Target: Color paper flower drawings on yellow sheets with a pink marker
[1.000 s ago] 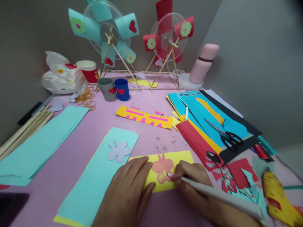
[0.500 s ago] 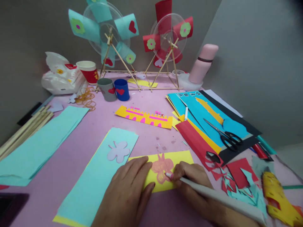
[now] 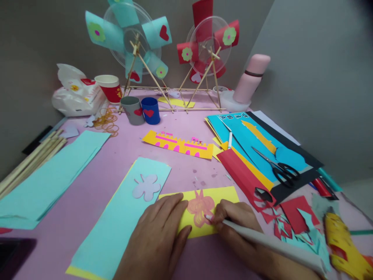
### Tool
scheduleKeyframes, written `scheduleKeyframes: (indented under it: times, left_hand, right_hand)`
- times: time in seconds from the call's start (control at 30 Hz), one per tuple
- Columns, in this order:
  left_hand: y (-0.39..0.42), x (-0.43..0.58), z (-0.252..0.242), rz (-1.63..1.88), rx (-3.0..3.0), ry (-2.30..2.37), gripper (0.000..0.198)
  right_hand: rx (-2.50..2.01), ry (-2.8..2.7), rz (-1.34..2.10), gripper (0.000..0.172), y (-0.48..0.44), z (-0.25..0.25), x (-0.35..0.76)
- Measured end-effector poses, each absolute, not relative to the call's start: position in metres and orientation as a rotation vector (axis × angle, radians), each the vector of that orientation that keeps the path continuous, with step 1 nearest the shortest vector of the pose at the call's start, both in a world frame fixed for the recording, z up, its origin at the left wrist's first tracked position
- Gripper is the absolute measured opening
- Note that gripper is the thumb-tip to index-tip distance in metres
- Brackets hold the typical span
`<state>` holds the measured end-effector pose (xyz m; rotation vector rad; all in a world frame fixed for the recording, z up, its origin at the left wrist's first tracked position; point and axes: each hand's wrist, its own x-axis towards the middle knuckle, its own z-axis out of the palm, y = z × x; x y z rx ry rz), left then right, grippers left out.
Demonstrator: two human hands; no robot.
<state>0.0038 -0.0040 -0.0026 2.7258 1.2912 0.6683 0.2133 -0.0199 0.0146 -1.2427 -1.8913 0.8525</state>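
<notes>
Under my hands lies a yellow paper card (image 3: 226,194) with a pink butterfly (image 3: 201,206) coloured on it. My left hand (image 3: 159,229) rests flat on the card's left part, fingers stretched out. In my right hand (image 3: 239,223) is a marker pen (image 3: 272,241) with a pale barrel, pinched near its pink tip. The tip touches the lower right wing of the butterfly. Left of the card, a lilac paper butterfly (image 3: 147,187) sits on a light blue paper strip (image 3: 116,221), which has yellow paper beneath it.
Scissors (image 3: 279,167) lie on coloured sheets at right, near red and blue paper scraps (image 3: 303,229) and a yellow glue gun (image 3: 342,241). An orange paper cutout (image 3: 179,144) lies ahead. Behind stand two cups (image 3: 132,111), two paper wheels (image 3: 135,39) and a pink flask (image 3: 252,79).
The marker tip has shifted very slightly on the butterfly's lower right wing. My left hand keeps its place on the card, and the whole view has moved a little.
</notes>
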Motion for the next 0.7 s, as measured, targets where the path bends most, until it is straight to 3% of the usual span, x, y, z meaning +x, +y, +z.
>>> scheduleKeyframes:
  times: [0.7]
  left_hand:
    - [-0.0046,0.0019,-0.0042,0.673,2.744,1.277,0.031]
  right_hand:
    - [-1.221,-1.916,0.777,0.015,-0.0179,0.0149,0.2104]
